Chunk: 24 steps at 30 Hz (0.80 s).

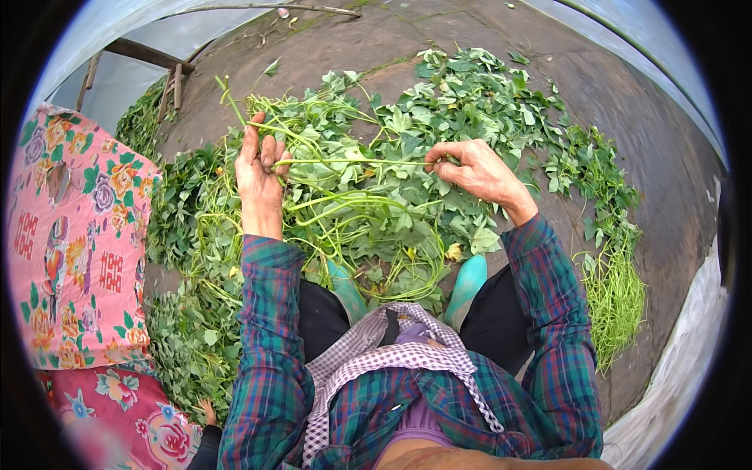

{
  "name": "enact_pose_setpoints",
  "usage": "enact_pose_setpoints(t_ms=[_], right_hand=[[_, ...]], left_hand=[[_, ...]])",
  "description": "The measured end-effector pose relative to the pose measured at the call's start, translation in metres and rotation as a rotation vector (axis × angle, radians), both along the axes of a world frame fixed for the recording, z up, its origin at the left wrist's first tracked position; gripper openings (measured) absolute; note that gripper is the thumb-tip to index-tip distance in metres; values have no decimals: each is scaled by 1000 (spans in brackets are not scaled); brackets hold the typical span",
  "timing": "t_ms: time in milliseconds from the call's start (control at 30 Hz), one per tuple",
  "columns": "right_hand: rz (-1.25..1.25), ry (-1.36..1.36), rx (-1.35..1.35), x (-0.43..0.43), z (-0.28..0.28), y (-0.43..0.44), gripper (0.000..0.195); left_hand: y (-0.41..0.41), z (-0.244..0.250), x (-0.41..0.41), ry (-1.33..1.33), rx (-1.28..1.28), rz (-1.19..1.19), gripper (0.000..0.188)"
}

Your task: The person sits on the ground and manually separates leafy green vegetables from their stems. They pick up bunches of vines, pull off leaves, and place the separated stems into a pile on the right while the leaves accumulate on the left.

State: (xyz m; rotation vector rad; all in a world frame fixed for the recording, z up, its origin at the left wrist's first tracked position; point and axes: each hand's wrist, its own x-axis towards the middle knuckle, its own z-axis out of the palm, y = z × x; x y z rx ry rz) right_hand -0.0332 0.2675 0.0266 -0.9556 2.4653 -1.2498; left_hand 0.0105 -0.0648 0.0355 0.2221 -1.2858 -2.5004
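Note:
Both of my hands are raised over a heap of leafy green vines (376,205) on the ground. My left hand (261,161) holds a few green stems, whose cut ends stick up past the fingers. One long thin stem (358,161) stretches nearly level from the left fingers to my right hand (476,170), which pinches its far end between thumb and fingers. More loose stems (346,202) curve below the left hand, over the heap; whether these are held too I cannot tell.
A bundle of leafless stems (614,305) lies at the right. Pink floral cloths (88,235) cover something at the left, near another person's hand (208,411). A wooden frame (150,56) stands at upper left, and white sheeting (687,364) edges the right. My teal boots (468,285) flank the vines.

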Motion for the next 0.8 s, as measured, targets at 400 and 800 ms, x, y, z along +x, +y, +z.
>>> enact_pose_setpoints(t_ms=[400,800], right_hand=[[4,-103,-35,16,-11,-49,37],[-263,-295,-329,-1,-14,-64,38]], left_hand=[[46,-7,-3,-114,22,-56,34],[86,-12,2,-234,-831,-422,56]])
